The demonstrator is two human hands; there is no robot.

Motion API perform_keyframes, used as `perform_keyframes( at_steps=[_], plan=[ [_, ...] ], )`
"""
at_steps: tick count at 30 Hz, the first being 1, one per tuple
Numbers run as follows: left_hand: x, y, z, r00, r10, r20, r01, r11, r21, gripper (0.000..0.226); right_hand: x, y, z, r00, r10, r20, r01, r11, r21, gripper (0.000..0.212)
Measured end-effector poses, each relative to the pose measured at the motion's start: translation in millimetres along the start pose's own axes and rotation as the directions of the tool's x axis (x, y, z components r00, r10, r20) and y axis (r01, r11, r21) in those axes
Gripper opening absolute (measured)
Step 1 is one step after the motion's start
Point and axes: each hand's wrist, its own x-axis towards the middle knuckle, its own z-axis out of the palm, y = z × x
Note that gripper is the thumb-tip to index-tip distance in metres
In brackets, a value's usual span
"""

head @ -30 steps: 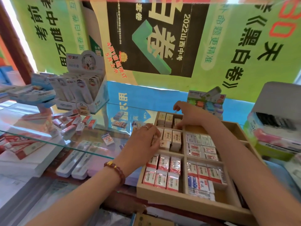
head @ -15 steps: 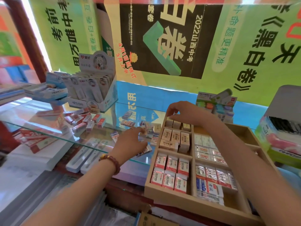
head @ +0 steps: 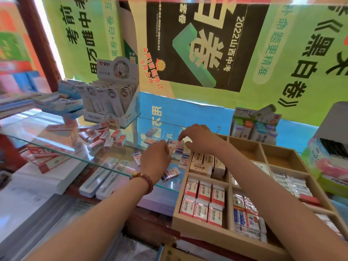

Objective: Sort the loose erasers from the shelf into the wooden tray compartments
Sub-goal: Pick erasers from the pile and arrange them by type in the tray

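A wooden tray (head: 197, 224) with compartments stands at the right on the glass shelf (head: 56, 147). Its near-left cell holds red-and-white erasers (head: 203, 200); cream erasers (head: 205, 163) fill the cell behind, and blue-labelled ones (head: 248, 221) lie to the right. Loose erasers (head: 179, 148) lie on the glass just left of the tray. My left hand (head: 156, 157) curls its fingers down onto this cluster, fingertips hidden. My right hand (head: 195, 138) hovers over the same cluster with thumb and forefinger apart. One more loose eraser (head: 170, 174) lies near my left wrist.
A second heap of red-and-white erasers (head: 101, 138) lies further left on the glass. A white display box (head: 113, 98) stands behind it. Two bare tray cells (head: 280, 157) are at the back right. A packet of coloured items (head: 254, 125) stands behind the tray.
My right hand left the tray's back-left cell and moved left onto the loose erasers. My left hand reached further forward and curled its fingers over them.
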Motion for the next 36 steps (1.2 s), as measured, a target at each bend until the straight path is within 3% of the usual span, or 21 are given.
perform_keyframes(
  at_steps=[4,8,13,17,21,24,28,31,36],
  plan=[
    [-3.7,-8.4,-4.8,0.995,-0.074,-0.067,0.060,0.978,-0.198,0.024,-3.3,-6.5,5.8,0.997,-0.079,0.016,0.078,0.993,0.092,0.046],
    [-8.5,2.1,-22.4,0.975,-0.023,-0.221,-0.054,0.940,-0.337,0.030,-4.8,-15.7,2.2,1.000,-0.012,0.016,0.004,0.900,0.435,0.055],
    [-11.8,28.4,-40.6,0.927,0.129,-0.352,-0.237,0.929,-0.283,0.026,-9.1,-15.5,-18.8,0.997,-0.029,0.076,-0.030,0.735,0.677,0.028],
    [-16.2,43.1,-44.4,0.897,0.235,-0.374,-0.344,0.902,-0.261,0.026,-30.0,-3.3,-44.6,0.985,-0.089,0.145,-0.069,0.572,0.817,0.023],
    [-20.9,60.6,-45.6,0.881,0.315,-0.353,-0.428,0.849,-0.310,0.027,-42.9,6.9,-57.7,0.995,-0.021,0.098,-0.050,0.744,0.667,0.040],
    [-22.5,68.3,-40.2,0.864,0.405,-0.300,-0.487,0.824,-0.289,0.033,-46.6,16.8,-64.8,0.999,0.044,0.007,-0.041,0.825,0.564,0.040],
    [-24.8,62.9,-24.1,0.904,0.390,-0.174,-0.422,0.877,-0.231,0.045,-57.3,49.0,-66.3,0.962,0.263,-0.071,-0.219,0.901,0.376,0.043],
    [-32.4,56.6,-12.1,0.930,0.367,-0.010,-0.367,0.928,-0.059,0.047,-62.1,68.5,-47.2,0.937,0.349,-0.027,-0.342,0.927,0.152,0.041],
    [-38.8,51.8,-5.5,0.937,0.337,0.096,-0.331,0.941,-0.071,0.041,-52.6,74.1,-24.6,0.933,0.344,0.102,-0.354,0.928,0.116,0.059]
  ],
)
